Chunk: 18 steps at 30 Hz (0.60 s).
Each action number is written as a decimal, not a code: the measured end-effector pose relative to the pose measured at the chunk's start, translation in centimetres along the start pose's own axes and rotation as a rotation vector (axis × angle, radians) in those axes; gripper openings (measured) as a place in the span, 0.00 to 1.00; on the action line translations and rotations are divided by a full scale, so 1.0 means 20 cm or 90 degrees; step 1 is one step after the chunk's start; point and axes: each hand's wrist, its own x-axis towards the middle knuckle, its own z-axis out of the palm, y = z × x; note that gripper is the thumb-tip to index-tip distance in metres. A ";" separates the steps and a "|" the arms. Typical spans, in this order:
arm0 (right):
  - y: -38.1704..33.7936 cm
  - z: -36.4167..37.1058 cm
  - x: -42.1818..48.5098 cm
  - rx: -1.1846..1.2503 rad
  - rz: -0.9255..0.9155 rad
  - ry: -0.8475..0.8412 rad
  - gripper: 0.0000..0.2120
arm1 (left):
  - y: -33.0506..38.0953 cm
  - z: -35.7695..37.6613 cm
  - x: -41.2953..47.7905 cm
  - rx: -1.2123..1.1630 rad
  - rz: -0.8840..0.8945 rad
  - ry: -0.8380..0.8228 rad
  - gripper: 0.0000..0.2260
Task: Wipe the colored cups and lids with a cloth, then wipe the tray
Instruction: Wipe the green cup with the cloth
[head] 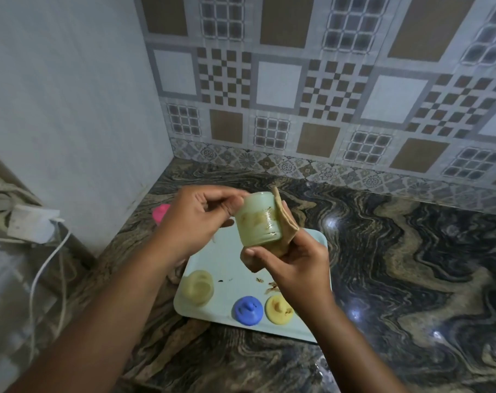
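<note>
- My left hand grips the pale green cup from its left side, with my fingers curled in at its upper edge.
- My right hand is clamped on a tan cloth. My thumb lies under the cup's lower end, and the cloth is pressed against the cup's right side.
- A folded edge of the cloth sticks up past the top of the cup.
- I hold the cup in the air between both hands, above the far end of the tray and tilted a little. Brown smears run across its side.
- I cannot tell which end of the cup is the open one.
- Below my hands a pale blue tray lies on the counter, with brown streaks and crumbs near its middle.
- A pale yellow cup stands in the tray's near left corner.
- A blue lid lies near the tray's near edge. A yellow lid with brown marks on it lies just beside it, on the right.
- Something pink shows behind my left hand, off the tray. Most of it is hidden.
- The counter is dark swirled stone, and patterned wall tiles rise behind it.
- At the far left a white plug sits beyond the counter, with a white cable hanging from it.
</note>
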 end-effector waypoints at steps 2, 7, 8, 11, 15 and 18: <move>0.02 -0.01 0.00 0.003 -0.011 -0.016 0.17 | 0.03 -0.01 0.00 -0.021 -0.005 -0.018 0.07; 0.02 0.03 0.00 -0.226 -0.187 0.002 0.36 | 0.08 -0.05 0.01 0.195 0.060 -0.044 0.05; 0.03 0.04 -0.02 -0.242 -0.205 -0.008 0.37 | 0.09 -0.03 0.00 0.242 0.087 -0.039 0.04; 0.04 0.04 -0.03 -0.173 -0.179 0.013 0.35 | 0.10 0.00 -0.02 0.241 0.116 -0.008 0.07; 0.05 0.03 -0.03 -0.086 -0.063 0.034 0.13 | 0.05 -0.03 -0.02 0.046 0.008 -0.006 0.10; 0.08 0.02 -0.02 -0.090 -0.073 0.006 0.16 | 0.03 -0.03 0.00 -0.043 -0.055 -0.018 0.05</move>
